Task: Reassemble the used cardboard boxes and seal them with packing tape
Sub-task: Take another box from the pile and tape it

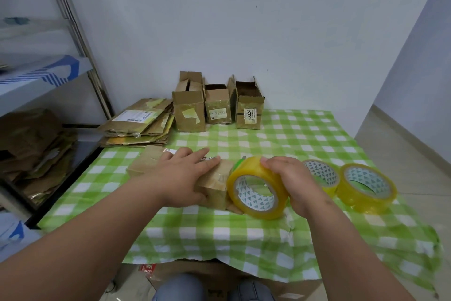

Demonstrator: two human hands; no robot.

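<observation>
Standing behind hands (185, 173), three open boxes (189, 111), flattened cardboard stack (136, 127), spare tape rolls (366, 184)

Two bare forearms, no sleeves in view up to the frame edges. Left hand (185, 173) and right hand (296, 182) without gloves; no watch or bracelet seen on either wrist. Nails cut short and unpainted. Knees (214, 288) at the bottom edge, covered in grey-blue trousers, possibly denim. Nothing else of the body visible.
</observation>
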